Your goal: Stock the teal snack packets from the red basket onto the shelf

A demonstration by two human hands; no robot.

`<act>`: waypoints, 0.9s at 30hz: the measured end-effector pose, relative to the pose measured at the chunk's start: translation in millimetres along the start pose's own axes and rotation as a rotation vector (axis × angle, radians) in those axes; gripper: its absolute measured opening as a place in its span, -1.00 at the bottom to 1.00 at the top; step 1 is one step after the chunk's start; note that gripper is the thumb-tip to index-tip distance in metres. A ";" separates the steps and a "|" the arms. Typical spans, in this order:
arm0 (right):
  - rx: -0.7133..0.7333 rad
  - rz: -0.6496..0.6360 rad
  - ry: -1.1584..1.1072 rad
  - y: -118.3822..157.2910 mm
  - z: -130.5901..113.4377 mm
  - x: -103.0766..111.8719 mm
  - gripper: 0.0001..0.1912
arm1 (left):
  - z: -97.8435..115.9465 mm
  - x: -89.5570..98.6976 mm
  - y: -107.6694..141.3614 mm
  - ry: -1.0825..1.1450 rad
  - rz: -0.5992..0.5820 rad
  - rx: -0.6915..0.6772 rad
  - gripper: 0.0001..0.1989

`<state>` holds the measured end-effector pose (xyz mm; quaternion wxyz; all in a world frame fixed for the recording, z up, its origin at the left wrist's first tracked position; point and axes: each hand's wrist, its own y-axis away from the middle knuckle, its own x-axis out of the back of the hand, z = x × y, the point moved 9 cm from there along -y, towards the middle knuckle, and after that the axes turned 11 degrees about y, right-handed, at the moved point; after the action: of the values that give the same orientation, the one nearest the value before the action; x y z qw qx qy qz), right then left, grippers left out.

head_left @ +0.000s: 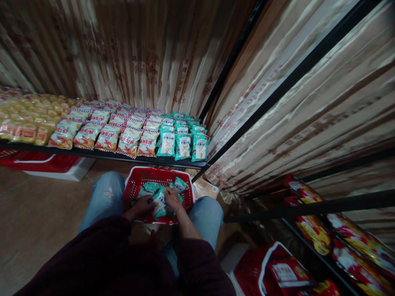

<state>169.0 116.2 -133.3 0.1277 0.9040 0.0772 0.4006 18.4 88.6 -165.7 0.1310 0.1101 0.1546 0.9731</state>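
A red plastic basket (189,201) with a white-edged rim stands between my knees, with several green-and-white snack bags (180,185) inside. Over it, my right hand (173,199) grips the top of one green-and-white bag (160,202), its fingers pinched together. My left hand (144,205) is closed at the left side of the same bag, with its fingertips partly hidden. Beyond the basket, more green-and-white bags (184,146) stand in rows at the right end of a black shelf (154,159).
White-and-orange snack bags (106,137) and yellow packs (23,129) fill the shelf to the left. Red baskets sit under the shelf (40,161) and at lower right (251,271). Black rack bars (277,100) cross the right side, near red-and-yellow bags (311,232).
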 end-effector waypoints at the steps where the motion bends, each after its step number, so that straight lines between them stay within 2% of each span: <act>1: -0.017 0.013 -0.040 -0.3 1.1 1.3 -0.77 | 0.6 0.2 -0.3 0.029 0.004 -0.006 -0.59; 4: -0.081 0.048 -0.183 -2.1 8.3 5.2 -0.79 | -0.3 0.4 -0.6 0.110 0.014 0.015 -0.53; 7: -0.175 0.047 -0.331 -3.3 20.4 3.4 -0.75 | -0.6 3.7 0.8 0.189 0.072 0.050 -0.52; 13: -0.316 -0.031 -0.629 2.9 26.0 -20.7 -0.67 | 2.1 6.6 6.4 0.377 0.181 0.145 -0.60; 17: -0.338 -0.044 -0.738 9.0 19.8 -32.7 -0.63 | 0.8 5.9 9.3 0.507 0.233 0.217 -0.52; 23: -0.276 -0.018 -0.812 11.0 11.3 -32.4 -0.53 | 7.9 -2.8 5.8 0.587 0.147 0.212 -0.52; 25: -0.232 -0.015 -0.832 10.8 7.1 -31.0 -0.49 | 13.6 -2.5 4.9 0.665 0.179 0.181 -0.52; 27: -0.199 -0.009 -0.845 11.1 4.1 -29.5 -0.46 | 18.2 0.2 6.0 0.731 0.261 0.170 -0.56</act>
<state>152.8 97.8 -153.5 0.2362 0.9716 -0.0168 0.0001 21.5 88.1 -146.8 -0.0668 -0.2144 0.2555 0.9404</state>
